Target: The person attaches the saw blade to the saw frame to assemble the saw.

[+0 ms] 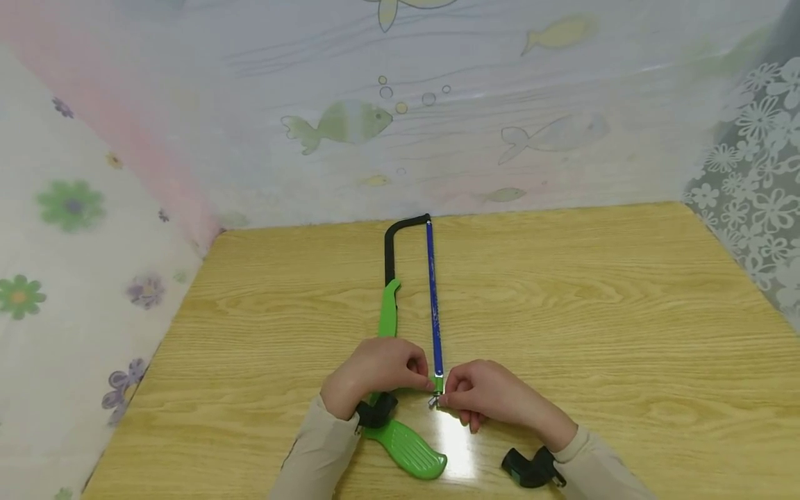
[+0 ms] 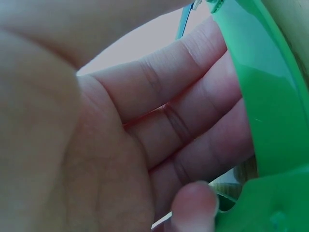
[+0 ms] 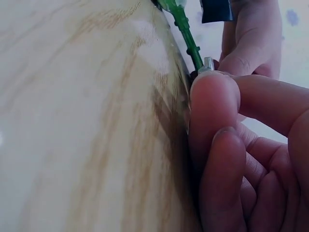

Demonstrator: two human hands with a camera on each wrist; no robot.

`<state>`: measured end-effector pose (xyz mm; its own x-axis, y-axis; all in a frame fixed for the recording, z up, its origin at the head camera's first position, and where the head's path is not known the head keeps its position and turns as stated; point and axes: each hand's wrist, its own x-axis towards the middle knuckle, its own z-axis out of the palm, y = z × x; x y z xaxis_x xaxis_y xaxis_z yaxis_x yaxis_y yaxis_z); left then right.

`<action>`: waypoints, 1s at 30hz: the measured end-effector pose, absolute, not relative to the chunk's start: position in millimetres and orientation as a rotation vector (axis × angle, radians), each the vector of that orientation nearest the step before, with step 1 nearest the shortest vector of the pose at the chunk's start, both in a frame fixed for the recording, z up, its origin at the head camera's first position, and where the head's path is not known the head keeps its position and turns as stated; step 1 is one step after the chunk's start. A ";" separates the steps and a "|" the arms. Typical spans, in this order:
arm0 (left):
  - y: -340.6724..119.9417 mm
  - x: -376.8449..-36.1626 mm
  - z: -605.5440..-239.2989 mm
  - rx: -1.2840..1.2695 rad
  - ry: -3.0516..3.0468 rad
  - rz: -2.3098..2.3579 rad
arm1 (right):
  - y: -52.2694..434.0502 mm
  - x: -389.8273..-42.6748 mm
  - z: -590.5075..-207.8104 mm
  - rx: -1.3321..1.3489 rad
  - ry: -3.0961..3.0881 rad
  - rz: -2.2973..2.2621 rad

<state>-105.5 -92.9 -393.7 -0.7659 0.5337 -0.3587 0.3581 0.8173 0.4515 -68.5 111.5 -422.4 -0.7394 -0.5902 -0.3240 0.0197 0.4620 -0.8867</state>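
Observation:
A hacksaw lies flat on the wooden table (image 1: 594,312), with a green handle (image 1: 409,451), a black frame (image 1: 390,243) and a blue blade (image 1: 432,298). My left hand (image 1: 375,371) grips the green frame near the blade's near end, its fingers curled against the green plastic (image 2: 260,106). My right hand (image 1: 481,396) pinches the small metal nut (image 1: 434,401) at the blade's near end. In the right wrist view, thumb and forefinger close on that metal piece (image 3: 206,65) beside the green part (image 3: 186,29).
Patterned curtains with fish (image 1: 340,125) and flowers (image 1: 69,205) close in the table on the back, left and right. Bare wood lies to both sides of the saw. Black wrist-camera mounts sit on both sleeves (image 1: 531,469).

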 end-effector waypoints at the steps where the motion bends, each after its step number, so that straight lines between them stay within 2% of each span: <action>1: -92.9 -105.4 -393.4 0.660 2.520 0.492 | 111.4 -68.5 -423.0 -0.475 2.100 -1.281; 30: -92.9 -104.9 -394.7 0.694 2.533 0.500 | 107.0 -65.0 -419.4 -0.486 2.223 -1.166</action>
